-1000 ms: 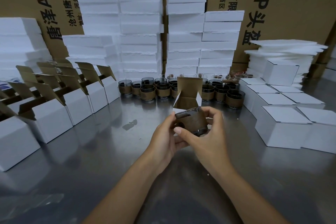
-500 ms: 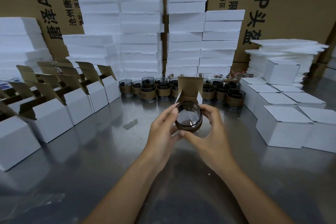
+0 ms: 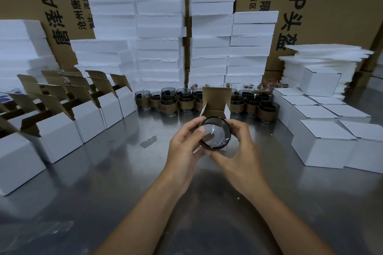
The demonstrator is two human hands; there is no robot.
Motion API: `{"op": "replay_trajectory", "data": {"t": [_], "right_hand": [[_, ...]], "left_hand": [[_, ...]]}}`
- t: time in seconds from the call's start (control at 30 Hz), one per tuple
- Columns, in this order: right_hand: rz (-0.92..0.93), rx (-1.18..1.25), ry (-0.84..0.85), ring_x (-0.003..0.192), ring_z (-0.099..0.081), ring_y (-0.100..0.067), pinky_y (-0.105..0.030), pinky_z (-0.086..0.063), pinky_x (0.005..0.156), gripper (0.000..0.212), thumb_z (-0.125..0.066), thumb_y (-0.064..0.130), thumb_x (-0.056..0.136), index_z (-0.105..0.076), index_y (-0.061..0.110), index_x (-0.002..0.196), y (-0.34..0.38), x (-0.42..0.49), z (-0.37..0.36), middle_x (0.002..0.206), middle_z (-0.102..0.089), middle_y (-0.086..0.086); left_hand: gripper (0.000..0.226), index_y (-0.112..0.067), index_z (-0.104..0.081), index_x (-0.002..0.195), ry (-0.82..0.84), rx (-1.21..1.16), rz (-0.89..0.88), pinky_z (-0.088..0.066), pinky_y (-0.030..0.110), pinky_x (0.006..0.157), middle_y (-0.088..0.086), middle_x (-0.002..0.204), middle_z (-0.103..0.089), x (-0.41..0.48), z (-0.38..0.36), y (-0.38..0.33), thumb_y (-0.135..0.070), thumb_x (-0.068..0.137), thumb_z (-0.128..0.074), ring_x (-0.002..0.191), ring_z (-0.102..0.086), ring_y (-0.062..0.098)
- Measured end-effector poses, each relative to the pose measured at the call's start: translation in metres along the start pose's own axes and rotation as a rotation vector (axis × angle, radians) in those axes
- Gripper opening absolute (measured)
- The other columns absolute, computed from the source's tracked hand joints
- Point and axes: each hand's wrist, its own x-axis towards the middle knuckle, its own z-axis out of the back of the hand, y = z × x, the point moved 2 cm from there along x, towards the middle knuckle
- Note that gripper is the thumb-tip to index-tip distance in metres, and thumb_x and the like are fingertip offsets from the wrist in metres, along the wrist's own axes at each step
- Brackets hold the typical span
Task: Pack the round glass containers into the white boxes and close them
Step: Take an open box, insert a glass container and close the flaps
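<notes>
I held the glass container (image 3: 215,133) in both hands at the middle of the steel table (image 3: 103,172), tipped on its side so one round face looked back at me. My left hand (image 3: 184,147) curled round its left rim with the thumb laid on the glass, and my right hand (image 3: 240,151) cupped the right side from below. That gave a two-sided hold, which I judged right for slippery glass. It sat right against the open box (image 3: 216,97), whose brown lid flap stood up on the far side to leave the mouth free. I could not tell whether the container had entered the box yet. The unpacked glasses (image 3: 167,102) stood in rows just beyond, within easy reach. The empty boxes (image 3: 60,130) waited on the left with lids raised, and the closed boxes (image 3: 323,143) were stacked on the right, so the work ran left to right.
</notes>
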Motion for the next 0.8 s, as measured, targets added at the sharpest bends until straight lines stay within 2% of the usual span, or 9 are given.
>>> {"op": "replay_trajectory", "data": {"t": [0.17, 0.27, 0.37, 0.43, 0.57, 0.63, 0.73, 0.8], "right_hand": [[-0.009, 0.025, 0.005, 0.109, -0.054, 0.003, -0.004, -0.037, 0.085, 0.066, -0.083, 0.013, 0.065, -0.048, 0.042, 0.113, 0.0005, 0.0000, 0.0001, 0.111, -0.059, 0.026], [-0.050, 0.050, 0.008, 0.112, -0.052, 0.007, 0.000, -0.033, 0.086, 0.063, -0.079, 0.023, 0.068, -0.049, 0.044, 0.119, 0.0027, 0.0001, 0.0007, 0.114, -0.060, 0.026], [-0.107, 0.108, -0.013, 0.104, -0.054, 0.011, 0.001, -0.037, 0.078, 0.050, -0.076, 0.026, 0.073, -0.054, 0.048, 0.112, 0.0050, 0.0002, 0.0027, 0.107, -0.062, 0.031], [-0.169, 0.167, -0.034, 0.095, -0.059, 0.009, -0.003, -0.042, 0.071, 0.038, -0.075, 0.025, 0.077, -0.058, 0.045, 0.105, 0.0046, 0.0022, 0.0041, 0.098, -0.065, 0.030], [-0.293, 0.272, -0.088, 0.079, -0.063, 0.007, -0.010, -0.047, 0.067, 0.015, -0.068, 0.030, 0.081, -0.064, 0.030, 0.096, 0.0016, 0.0063, 0.0055, 0.084, -0.069, 0.024], [-0.350, 0.306, -0.085, 0.076, -0.063, 0.006, -0.017, -0.048, 0.069, 0.020, -0.065, 0.038, 0.080, -0.065, 0.025, 0.095, 0.0016, 0.0064, 0.0051, 0.081, -0.071, 0.018], [-0.431, 0.319, -0.101, 0.072, -0.063, 0.003, -0.025, -0.050, 0.071, 0.048, -0.061, 0.056, 0.068, -0.062, 0.025, 0.104, 0.0021, 0.0061, 0.0048, 0.079, -0.069, 0.011], [-0.462, 0.325, -0.093, 0.070, -0.064, 0.001, -0.022, -0.050, 0.066, 0.054, -0.056, 0.061, 0.065, -0.062, 0.028, 0.106, 0.0031, 0.0063, 0.0056, 0.075, -0.068, 0.010]], "left_hand": [[0.024, -0.017, -0.064, 0.113, 0.018, -0.040, 0.003, -0.055, 0.026, 0.066, 0.001, 0.103, -0.072, 0.0003, -0.0006, -0.0006, -0.014, 0.090, -0.056, 0.090, -0.069, 0.017], [0.033, -0.016, -0.061, 0.120, 0.074, -0.036, 0.029, -0.057, 0.033, 0.074, 0.002, 0.108, -0.071, -0.0008, -0.0024, 0.0001, -0.025, 0.090, -0.054, 0.098, -0.068, 0.022], [0.031, -0.020, -0.062, 0.121, 0.109, 0.013, 0.053, -0.057, 0.040, 0.078, 0.001, 0.112, -0.069, -0.0018, -0.0029, 0.0017, -0.030, 0.098, -0.043, 0.102, -0.066, 0.024], [0.031, -0.024, -0.063, 0.119, 0.095, 0.053, 0.068, -0.057, 0.041, 0.077, -0.001, 0.109, -0.070, -0.0010, -0.0024, 0.0030, -0.030, 0.099, -0.041, 0.097, -0.068, 0.021], [0.026, -0.024, -0.063, 0.117, 0.102, 0.142, 0.054, -0.054, 0.028, 0.063, -0.003, 0.088, -0.070, -0.0012, -0.0027, 0.0030, -0.025, 0.095, -0.050, 0.072, -0.065, 0.012], [0.025, -0.021, -0.063, 0.116, 0.097, 0.167, 0.048, -0.052, 0.026, 0.061, 0.001, 0.085, -0.066, -0.0018, -0.0032, 0.0037, -0.023, 0.092, -0.054, 0.066, -0.060, 0.011], [0.029, -0.020, -0.062, 0.116, 0.096, 0.172, 0.047, -0.051, 0.026, 0.060, 0.003, 0.084, -0.063, -0.0032, -0.0051, 0.0045, -0.027, 0.088, -0.059, 0.058, -0.055, 0.011], [0.036, -0.021, -0.061, 0.118, 0.108, 0.192, 0.050, -0.050, 0.025, 0.059, 0.006, 0.085, -0.062, -0.0042, -0.0063, 0.0043, -0.034, 0.084, -0.060, 0.055, -0.054, 0.011]]}}
